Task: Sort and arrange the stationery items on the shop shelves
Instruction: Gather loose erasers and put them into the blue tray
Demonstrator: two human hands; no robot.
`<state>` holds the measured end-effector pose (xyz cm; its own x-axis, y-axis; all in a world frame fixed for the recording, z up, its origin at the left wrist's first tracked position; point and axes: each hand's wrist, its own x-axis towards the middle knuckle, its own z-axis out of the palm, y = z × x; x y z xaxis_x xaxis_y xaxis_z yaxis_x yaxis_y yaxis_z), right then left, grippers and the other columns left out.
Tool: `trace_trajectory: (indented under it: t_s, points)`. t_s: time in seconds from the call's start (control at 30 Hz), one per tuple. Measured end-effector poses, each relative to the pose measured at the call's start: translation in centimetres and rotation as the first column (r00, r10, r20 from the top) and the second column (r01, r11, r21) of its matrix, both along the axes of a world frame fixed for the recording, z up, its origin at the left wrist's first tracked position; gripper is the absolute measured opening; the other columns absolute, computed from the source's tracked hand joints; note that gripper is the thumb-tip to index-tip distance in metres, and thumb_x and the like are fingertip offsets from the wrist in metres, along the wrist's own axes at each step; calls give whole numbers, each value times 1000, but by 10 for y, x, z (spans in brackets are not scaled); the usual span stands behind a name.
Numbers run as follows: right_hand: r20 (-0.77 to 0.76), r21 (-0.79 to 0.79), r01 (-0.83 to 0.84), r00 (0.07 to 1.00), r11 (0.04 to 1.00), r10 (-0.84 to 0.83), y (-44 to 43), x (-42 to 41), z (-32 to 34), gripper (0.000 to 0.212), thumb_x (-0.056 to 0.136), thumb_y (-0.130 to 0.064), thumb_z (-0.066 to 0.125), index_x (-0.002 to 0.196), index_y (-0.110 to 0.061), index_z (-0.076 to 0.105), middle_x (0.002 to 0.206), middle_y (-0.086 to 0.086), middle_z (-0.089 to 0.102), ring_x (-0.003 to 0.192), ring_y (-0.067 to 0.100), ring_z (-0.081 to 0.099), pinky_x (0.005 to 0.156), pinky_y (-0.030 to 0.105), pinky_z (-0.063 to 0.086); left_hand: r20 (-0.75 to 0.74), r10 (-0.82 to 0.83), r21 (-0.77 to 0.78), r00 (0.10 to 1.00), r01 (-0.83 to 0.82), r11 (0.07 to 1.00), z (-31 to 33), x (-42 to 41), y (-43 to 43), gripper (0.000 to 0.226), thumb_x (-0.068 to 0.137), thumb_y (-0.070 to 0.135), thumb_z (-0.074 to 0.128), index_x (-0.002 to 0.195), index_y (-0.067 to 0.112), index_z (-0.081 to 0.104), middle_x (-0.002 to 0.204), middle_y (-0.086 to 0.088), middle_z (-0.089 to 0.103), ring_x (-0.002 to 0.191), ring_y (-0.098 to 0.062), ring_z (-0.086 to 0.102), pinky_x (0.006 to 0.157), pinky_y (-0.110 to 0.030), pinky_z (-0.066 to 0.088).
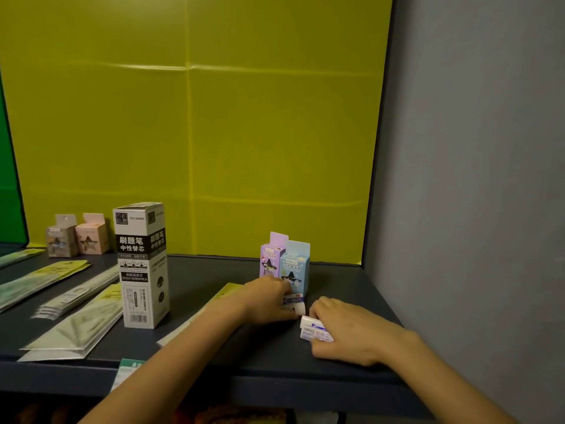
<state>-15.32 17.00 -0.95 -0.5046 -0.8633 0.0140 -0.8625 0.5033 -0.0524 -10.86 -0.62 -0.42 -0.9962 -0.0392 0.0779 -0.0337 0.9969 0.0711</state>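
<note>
On the dark shelf (214,289) my left hand (269,298) grips a small white eraser-like pack (295,304) just in front of two upright small boxes, one purple (270,258) and one light blue (295,264). Beside it, my right hand (345,332) holds another small white pack (312,330) with blue print, resting on the shelf. The two packs lie close together, nearly touching.
A tall white and black refill box (142,264) stands left of my hands. Flat clear packets (73,328) lie fanned out at the left. Two small boxes, grey (61,237) and pink (91,235), stand at the back left. A grey wall (474,209) bounds the right side.
</note>
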Motion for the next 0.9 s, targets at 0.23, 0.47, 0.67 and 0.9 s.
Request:
trace_trajectory:
  t_s: [0.23,0.47,0.67,0.9]
  points:
    - [23,13,55,998,998,-56,11,0,1,36,89,-42,46,118,-21,39,114,2,53,88,14,48,76,30,42,134,23,-42,991,-17,999,-2,-14,10,55,84,35,58,130,8,41,134,-13,44,122,-27,40,101,-37,38]
    - [-62,-130,44,997,991,-53,19,0,-5,33,90,-40,42,121,-28,41,113,-3,50,92,15,51,76,29,41,21,25,-16,999,-24,1000,-1,-3,20,41,93,28,46,127,6,39,136,-16,44,122,-30,46,100,-38,39]
    - [67,-354,-55,994,934,84,9,19,10,28,93,-40,42,120,-33,43,110,-10,54,92,8,55,79,32,48,-242,65,50,968,-54,997,13,56,-6,29,93,34,46,115,14,48,117,-11,60,104,-31,55,81,-36,42]
    - [54,-453,-355,905,818,422,-61,88,22,14,91,-49,44,86,-36,42,84,-11,52,81,9,53,69,29,41,-298,255,156,920,-216,964,27,191,-75,14,88,40,54,87,26,54,66,7,57,51,-2,53,51,-20,38]
